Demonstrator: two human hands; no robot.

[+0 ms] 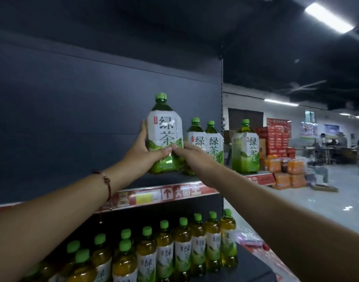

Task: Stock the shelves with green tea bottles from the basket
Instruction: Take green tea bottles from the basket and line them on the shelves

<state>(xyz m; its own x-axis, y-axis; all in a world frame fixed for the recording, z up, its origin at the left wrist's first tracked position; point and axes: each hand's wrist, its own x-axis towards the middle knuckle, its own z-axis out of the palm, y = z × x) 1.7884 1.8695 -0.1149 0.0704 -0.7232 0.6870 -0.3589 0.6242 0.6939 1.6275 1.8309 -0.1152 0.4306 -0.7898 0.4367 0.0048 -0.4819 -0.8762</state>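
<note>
Green tea bottle (164, 135) held; three others (214, 143) shelved.

Shop — price-strip shelf (166, 193), rows of bottled tea (164, 249), stacked drink cartons (274, 139)

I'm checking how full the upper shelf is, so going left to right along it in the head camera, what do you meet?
Bare shelf edge → left hand → held bottle, gripped by both hands → right hand → pair of standing bottles → lone bottle at the right end.
</note>
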